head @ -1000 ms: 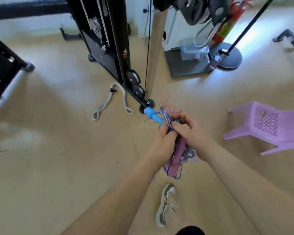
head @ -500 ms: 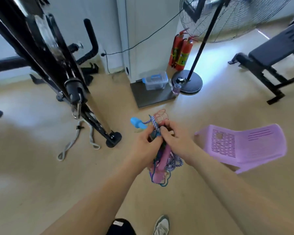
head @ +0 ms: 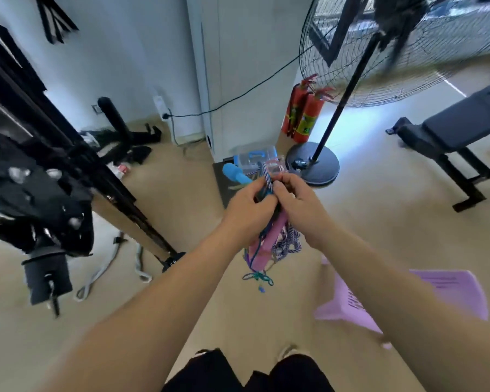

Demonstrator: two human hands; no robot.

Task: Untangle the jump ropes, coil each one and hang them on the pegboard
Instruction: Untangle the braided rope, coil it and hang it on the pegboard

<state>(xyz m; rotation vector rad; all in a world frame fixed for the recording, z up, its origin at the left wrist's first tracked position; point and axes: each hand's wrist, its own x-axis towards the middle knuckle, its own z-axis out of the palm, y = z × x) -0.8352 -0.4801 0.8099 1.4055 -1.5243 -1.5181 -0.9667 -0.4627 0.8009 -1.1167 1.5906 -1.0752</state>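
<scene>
A tangled bundle of jump ropes [head: 277,244] hangs between both hands in mid-air over the floor. A blue handle [head: 234,173] sticks out to the upper left, a pink handle [head: 268,244] hangs down below the hands, and purple-white braided cord [head: 287,244] and teal cord [head: 259,278] dangle beside it. My left hand [head: 248,212] grips the bundle from the left. My right hand [head: 297,205] pinches it from the right, fingertips touching the left hand's. No pegboard is in view.
A black cable machine [head: 40,176] fills the left, with a grey strap [head: 108,267] on the floor by its foot. A lilac plastic chair [head: 453,295] stands at lower right. Ahead are a standing fan [head: 314,168], two fire extinguishers [head: 303,114], a clear box [head: 253,158] and a black bench [head: 458,131].
The view has tilted up and turned right; the fan, extinguishers and bench came into sight. Both hands still hold the tangled bundle the same way, now raised higher.
</scene>
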